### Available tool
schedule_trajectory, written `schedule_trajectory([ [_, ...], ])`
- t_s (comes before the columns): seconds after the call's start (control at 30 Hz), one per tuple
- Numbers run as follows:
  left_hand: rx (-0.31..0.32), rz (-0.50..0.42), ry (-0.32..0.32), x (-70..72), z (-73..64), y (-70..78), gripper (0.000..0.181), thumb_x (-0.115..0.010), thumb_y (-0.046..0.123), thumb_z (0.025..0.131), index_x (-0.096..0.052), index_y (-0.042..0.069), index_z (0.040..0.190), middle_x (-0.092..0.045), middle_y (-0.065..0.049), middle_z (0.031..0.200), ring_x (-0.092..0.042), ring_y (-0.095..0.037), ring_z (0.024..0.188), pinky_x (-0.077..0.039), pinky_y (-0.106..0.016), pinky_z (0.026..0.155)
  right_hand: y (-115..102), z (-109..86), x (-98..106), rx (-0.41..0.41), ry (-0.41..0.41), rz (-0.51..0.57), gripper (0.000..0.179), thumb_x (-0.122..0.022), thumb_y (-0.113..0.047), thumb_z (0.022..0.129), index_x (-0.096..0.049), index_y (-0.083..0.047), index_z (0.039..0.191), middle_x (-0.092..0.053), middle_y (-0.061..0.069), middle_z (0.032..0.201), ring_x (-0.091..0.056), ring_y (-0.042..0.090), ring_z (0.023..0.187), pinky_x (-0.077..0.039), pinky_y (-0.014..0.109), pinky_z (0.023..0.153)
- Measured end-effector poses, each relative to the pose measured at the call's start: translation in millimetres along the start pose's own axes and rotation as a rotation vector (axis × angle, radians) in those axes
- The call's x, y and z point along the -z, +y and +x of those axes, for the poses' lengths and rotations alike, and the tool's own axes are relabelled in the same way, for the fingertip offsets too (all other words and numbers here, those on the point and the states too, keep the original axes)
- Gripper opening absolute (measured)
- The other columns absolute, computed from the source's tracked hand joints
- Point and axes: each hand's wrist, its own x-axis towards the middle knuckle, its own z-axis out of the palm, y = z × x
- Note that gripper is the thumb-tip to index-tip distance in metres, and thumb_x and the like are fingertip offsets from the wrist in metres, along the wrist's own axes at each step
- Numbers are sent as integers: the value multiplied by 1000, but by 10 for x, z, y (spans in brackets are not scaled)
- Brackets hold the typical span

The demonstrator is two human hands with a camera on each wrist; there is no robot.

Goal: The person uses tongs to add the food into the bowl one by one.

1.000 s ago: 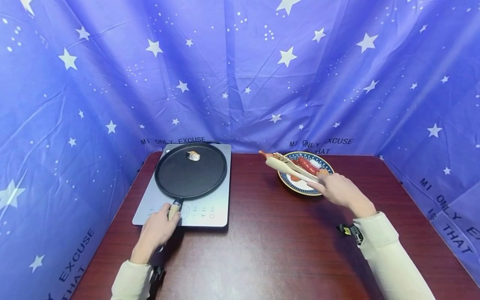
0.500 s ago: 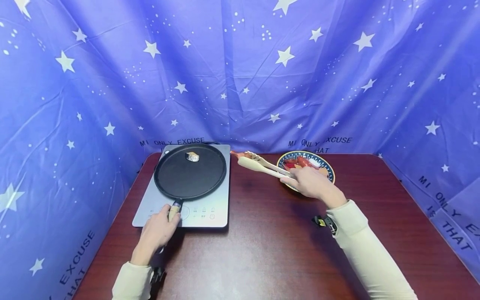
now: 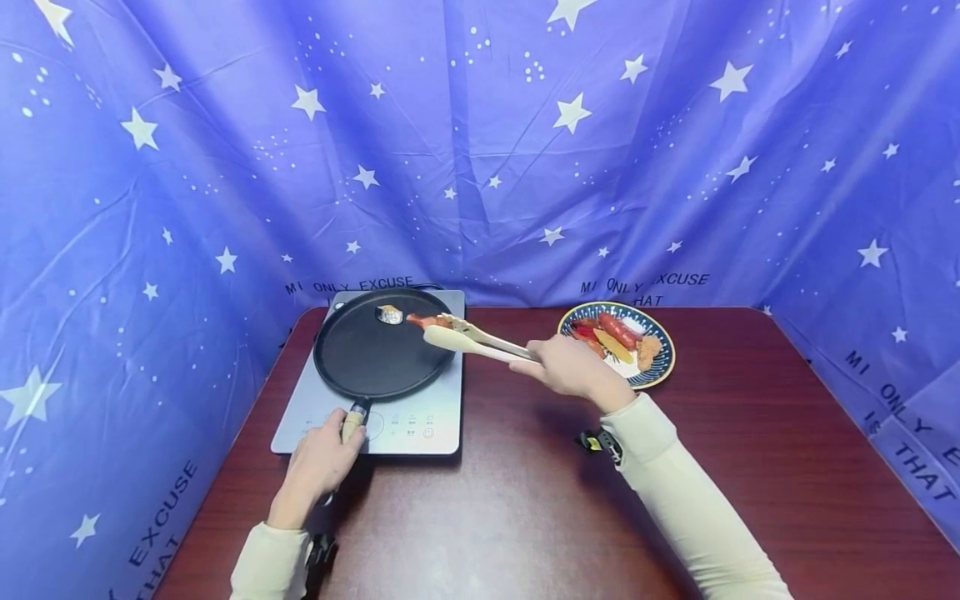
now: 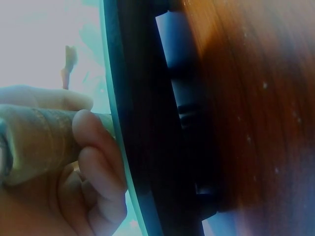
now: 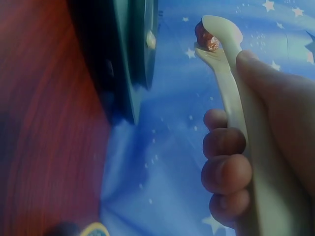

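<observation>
My left hand (image 3: 327, 454) grips the wooden-coloured handle (image 4: 42, 142) of a flat black frying pan (image 3: 375, 358), fingers curled round it. The pan sits on a silver induction cooker (image 3: 442, 417). A small piece of food with a silvery, dark and orange surface (image 3: 390, 314) lies near the pan's far side. In my right hand (image 3: 573, 369) are cream-coloured tongs (image 5: 236, 98), squeezed between thumb and curled fingers. Their tips pinch a reddish piece of food (image 3: 426, 320), its exact kind unclear, above the pan's right part.
On the right of the dark red table (image 3: 495, 500) stands a blue-patterned plate (image 3: 663, 367). It holds a sausage (image 3: 618, 327), a fried brown piece (image 3: 648, 353) and other food. A blue star-printed curtain (image 3: 480, 167) encloses the table's back and sides.
My right hand has carried the tongs and the reddish food leftward from over the plate to over the pan. The left hand keeps its grip on the handle.
</observation>
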Motion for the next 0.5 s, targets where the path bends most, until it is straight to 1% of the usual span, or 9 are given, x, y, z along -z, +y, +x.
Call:
schedule_trajectory([
  [0.17,-10,7,14,-4,3,-8,38,-51,33,91,-51,5,116,-54,-10,71,-53,-28,64,-39,-40,56,-130,104,-112,9,-33,-14,38,-52,-49,92,-56,-16,73,-47,-3,57,-47,15,50,-39,35,50],
  [0.33,-16,5,17,-8,-2,-13,37,-51,33,91,-52,5,115,-54,-10,71,-54,-28,65,-40,-41,56,-225,144,-189,-6,-77,-9,38,-53,-50,92,-58,-16,75,-49,-2,58,-49,16,52,-40,35,51],
  [0.5,-17,0,6,-9,9,-14,37,-51,33,92,-51,5,115,-52,-9,69,-52,-26,63,-39,-39,55,-286,186,-274,-47,-71,-36,40,-52,-52,91,-58,-17,75,-50,-2,58,-50,17,53,-42,38,52],
])
